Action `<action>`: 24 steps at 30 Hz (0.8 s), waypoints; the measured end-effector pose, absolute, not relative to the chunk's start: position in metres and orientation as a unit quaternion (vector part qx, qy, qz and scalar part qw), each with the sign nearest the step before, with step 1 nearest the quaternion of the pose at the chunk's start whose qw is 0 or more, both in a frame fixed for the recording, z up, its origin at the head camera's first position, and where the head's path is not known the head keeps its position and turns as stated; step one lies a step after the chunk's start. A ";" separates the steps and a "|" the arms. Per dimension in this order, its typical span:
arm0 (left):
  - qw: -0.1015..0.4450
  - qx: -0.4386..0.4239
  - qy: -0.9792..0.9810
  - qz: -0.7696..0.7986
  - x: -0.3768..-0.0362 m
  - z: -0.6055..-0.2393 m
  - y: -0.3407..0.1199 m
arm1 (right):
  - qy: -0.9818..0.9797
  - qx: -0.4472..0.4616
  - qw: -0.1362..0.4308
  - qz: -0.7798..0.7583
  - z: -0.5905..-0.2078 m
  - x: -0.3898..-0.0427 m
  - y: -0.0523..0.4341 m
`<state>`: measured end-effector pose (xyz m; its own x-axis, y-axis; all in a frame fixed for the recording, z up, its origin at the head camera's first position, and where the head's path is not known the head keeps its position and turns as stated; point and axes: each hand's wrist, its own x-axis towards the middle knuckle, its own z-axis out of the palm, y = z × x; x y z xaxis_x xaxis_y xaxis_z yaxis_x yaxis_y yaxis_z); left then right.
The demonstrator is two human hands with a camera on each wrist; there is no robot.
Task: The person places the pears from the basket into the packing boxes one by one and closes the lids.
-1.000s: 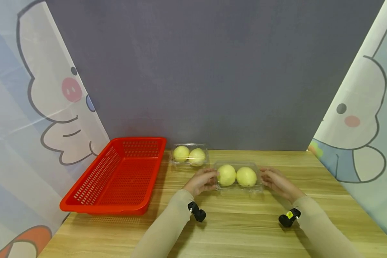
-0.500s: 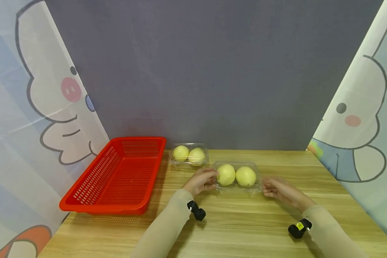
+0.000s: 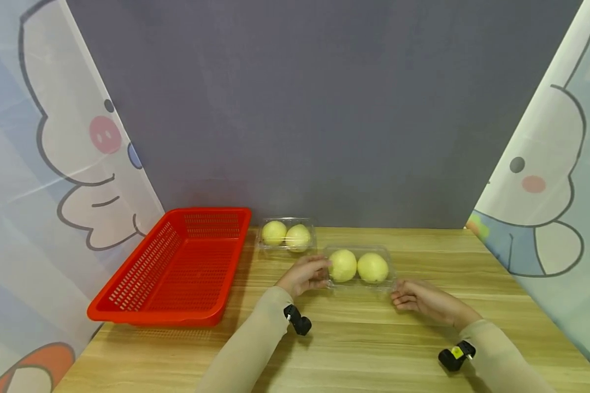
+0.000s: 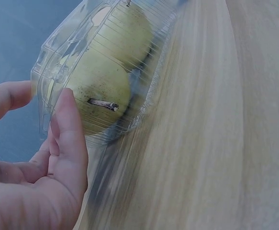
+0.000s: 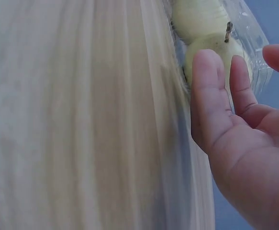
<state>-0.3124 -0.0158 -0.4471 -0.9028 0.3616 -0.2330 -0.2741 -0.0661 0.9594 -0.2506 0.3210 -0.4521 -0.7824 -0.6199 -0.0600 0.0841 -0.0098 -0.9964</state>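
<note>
While the near clear box [image 3: 359,267] of two pale pears sits flat on the wooden worktop [image 3: 354,338], my left hand [image 3: 302,275] holds its left end, fingers curled against the plastic; the left wrist view shows my thumb [image 4: 72,129] laid on the end wall and a finger [image 4: 7,98] reaching over the lid, so this grip is closed on the box. Through the plastic I see the nearer pear [image 4: 98,98] with its dark stem pointing at my palm, and the second pear [image 4: 127,36] behind it. My right hand [image 3: 420,300] lies on the worktop just off the box's right front corner, apart from it in the head view, fingers loosely bent and holding nothing, so that grip is slack and open. From the right wrist, my fingers [image 5: 208,96] stand close beside the box's end, and whether they brush the plastic I cannot tell. A second clear box [image 3: 286,236], also with two pears, stands behind and to the left of the near box, not touching it. Further left of the near box lies a red slotted basket [image 3: 128,295], its long side running away from me toward the grey back wall [image 3: 314,109].
</note>
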 end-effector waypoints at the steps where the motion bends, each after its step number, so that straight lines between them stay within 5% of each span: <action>1: 0.219 0.033 0.646 0.730 -0.313 -0.447 -0.016 | 0.654 -0.205 0.260 -0.680 -0.451 -0.250 0.320; 24: 0.225 0.040 0.649 0.726 -0.313 -0.447 -0.018 | 0.663 -0.136 0.248 -0.693 -0.449 -0.247 0.302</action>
